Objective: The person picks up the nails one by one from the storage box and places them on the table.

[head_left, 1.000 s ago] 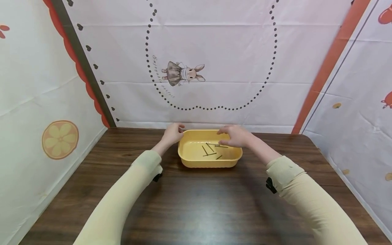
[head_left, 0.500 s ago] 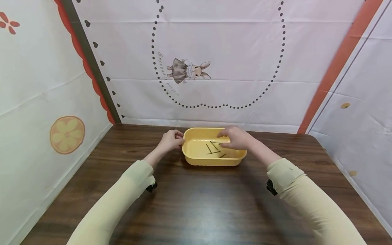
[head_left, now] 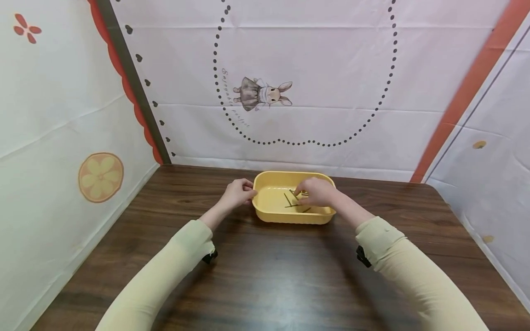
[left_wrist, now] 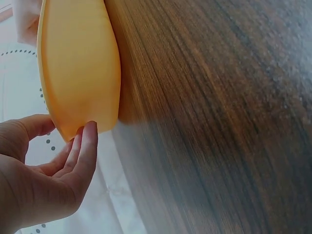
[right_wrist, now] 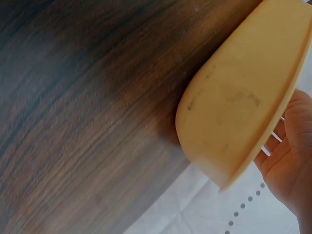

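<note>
the left hand [head_left: 238, 192] pinches the left end of a yellow, round-cornered tray [head_left: 294, 218], its long axis running left to right far across the brown table [head_left: 265, 266], while the right hand [head_left: 319, 192] hangs over slim dark nails [head_left: 288, 199] pointing different ways inside, whether gripping one i can't tell.

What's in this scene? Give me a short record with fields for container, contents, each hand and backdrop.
Container: yellow tray, on a dark wood-grain table
Contents: several thin, dark nail-like pieces, at different angles
Left hand: grips the tray's left end, fingers against the outer wall
Right hand: over the tray, by the nail-like pieces; whether it holds one is unclear
Backdrop: white cloth printed with a rabbit
</note>
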A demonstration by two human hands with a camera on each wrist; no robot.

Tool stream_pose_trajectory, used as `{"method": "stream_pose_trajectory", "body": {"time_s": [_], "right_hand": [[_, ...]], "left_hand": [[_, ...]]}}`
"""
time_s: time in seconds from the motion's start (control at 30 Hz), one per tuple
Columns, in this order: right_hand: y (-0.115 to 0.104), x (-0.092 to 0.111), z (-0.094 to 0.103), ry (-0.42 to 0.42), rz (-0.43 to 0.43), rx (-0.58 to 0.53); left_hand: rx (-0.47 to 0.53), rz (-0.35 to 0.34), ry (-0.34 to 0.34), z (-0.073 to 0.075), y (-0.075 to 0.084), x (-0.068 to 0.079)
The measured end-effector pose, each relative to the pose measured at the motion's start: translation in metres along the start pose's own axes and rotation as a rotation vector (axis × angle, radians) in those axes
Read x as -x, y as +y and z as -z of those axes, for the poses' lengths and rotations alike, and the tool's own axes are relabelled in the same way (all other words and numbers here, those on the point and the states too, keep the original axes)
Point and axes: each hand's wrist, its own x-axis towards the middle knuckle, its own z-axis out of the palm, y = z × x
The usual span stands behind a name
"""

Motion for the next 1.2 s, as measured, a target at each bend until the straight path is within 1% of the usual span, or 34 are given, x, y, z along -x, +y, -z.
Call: {"method": "stream_pose_trajectory", "body": {"time_s": [0.13,0.23,0.43,0.63,0.8,0.9,1.0,1.2], "right_hand": [[-0.005,-0.002,-0.001,-0.030,-0.061,-0.002],[-0.007,-0.004,-0.001,-0.036,-0.080,-0.011],[-0.007,-0.010,-0.005,-0.051,-0.051,0.016],[-0.005,-0.013,-0.009,-0.057,-0.044,0.022],[-0.006,-0.014,-0.009,-0.042,0.009,0.029],[-0.006,-0.015,-0.010,-0.028,0.067,0.068],[-0.006,-0.016,-0.013,-0.023,0.106,0.093],[-0.009,-0.016,-0.020,-0.011,0.130,0.081]], "left_hand": [[0.012,0.004,-0.003,-0.001,0.002,0.001],[-0.012,-0.002,-0.004,-0.001,0.005,0.002],[-0.092,-0.024,-0.004,0.000,0.012,0.006],[-0.115,-0.030,-0.011,0.001,0.015,0.010],[-0.120,-0.029,-0.013,0.000,0.016,0.010],[-0.113,-0.031,-0.016,0.000,0.016,0.010],[-0.112,-0.037,-0.025,0.000,0.017,0.012],[-0.126,-0.045,-0.036,-0.001,0.015,0.013]]}}
